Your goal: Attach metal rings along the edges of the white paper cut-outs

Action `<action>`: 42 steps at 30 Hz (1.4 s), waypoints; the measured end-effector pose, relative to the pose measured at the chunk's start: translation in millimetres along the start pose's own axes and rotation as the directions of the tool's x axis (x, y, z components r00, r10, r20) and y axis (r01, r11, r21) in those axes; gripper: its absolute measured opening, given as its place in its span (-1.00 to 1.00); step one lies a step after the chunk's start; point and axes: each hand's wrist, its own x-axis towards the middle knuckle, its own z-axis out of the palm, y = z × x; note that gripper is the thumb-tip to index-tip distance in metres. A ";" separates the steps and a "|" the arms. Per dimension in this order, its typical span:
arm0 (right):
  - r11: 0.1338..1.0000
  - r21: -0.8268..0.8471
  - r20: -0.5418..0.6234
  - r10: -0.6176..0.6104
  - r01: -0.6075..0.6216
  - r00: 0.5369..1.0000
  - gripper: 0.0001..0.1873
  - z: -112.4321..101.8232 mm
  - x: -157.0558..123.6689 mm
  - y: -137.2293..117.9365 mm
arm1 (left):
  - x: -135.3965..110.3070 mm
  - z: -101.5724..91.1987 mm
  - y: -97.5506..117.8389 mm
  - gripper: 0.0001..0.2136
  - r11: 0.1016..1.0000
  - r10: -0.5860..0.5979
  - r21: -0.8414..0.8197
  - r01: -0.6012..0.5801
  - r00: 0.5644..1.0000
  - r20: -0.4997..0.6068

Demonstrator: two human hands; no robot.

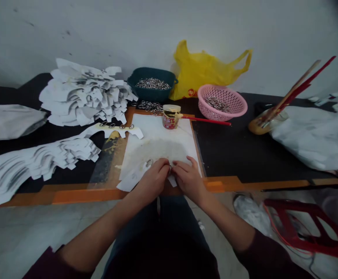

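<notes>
My left hand (154,179) and my right hand (187,179) meet at the near edge of a white work sheet (160,149). Both have their fingers curled, pinching a white cut-out piece (131,179) with a small metal ring (149,162) on it. The piece lies flat on the sheet, partly hidden under my fingers. A finished-looking white strip with several rings (113,130) lies to the left of the sheet. A small glue jar (171,116) stands at the sheet's far edge.
Stacks of white cut-outs (84,93) (35,162) fill the left. A dark green basket (153,83) and pink basket (221,101) hold metal rings, with a yellow bag (203,69) behind. A bowl with sticks (266,120) and white sacks (314,131) lie right. A red stool (308,224) stands below.
</notes>
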 end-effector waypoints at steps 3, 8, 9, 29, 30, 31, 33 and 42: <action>1.000 0.017 0.031 -0.005 0.005 0.999 -0.75 0.5 -1.2 3.6 | -1.1 2.2 -3.5 -0.80 0.999 0.023 0.023 -0.023 1.000 0.006; 0.996 0.054 0.090 -0.079 0.074 0.993 -0.76 -2.6 0.7 14.7 | -0.9 -7.8 -6.0 -0.79 0.983 0.150 0.088 -0.158 0.984 0.098; 0.994 0.043 0.102 -0.105 0.101 0.989 -0.76 -2.7 1.2 16.7 | -0.7 -10.3 -6.5 -0.80 0.974 0.185 0.104 -0.200 0.974 0.132; 0.953 -0.075 0.255 -0.265 0.293 0.930 -0.76 -12.9 15.6 19.5 | 3.5 -22.1 -15.2 -0.81 0.945 0.297 0.060 -0.321 0.922 0.247; 0.948 -0.077 0.257 -0.280 0.308 0.925 -0.75 -14.0 15.5 19.4 | 3.6 -22.9 -14.8 -0.81 0.945 0.301 0.051 -0.323 0.920 0.250; 0.946 -0.073 0.262 -0.289 0.317 0.921 -0.75 -15.8 15.3 19.4 | 3.7 -23.5 -14.8 -0.81 0.944 0.304 0.046 -0.325 0.919 0.251; 0.947 -0.048 0.272 -0.295 0.319 0.916 -0.75 -20.2 14.1 20.4 | 3.9 -24.3 -15.4 -0.81 0.940 0.314 0.048 -0.337 0.914 0.257; 0.946 0.137 0.308 -0.323 0.294 0.895 -0.74 -31.9 5.3 33.8 | 4.3 -26.6 -17.9 -0.83 0.943 0.316 0.019 -0.332 0.911 0.264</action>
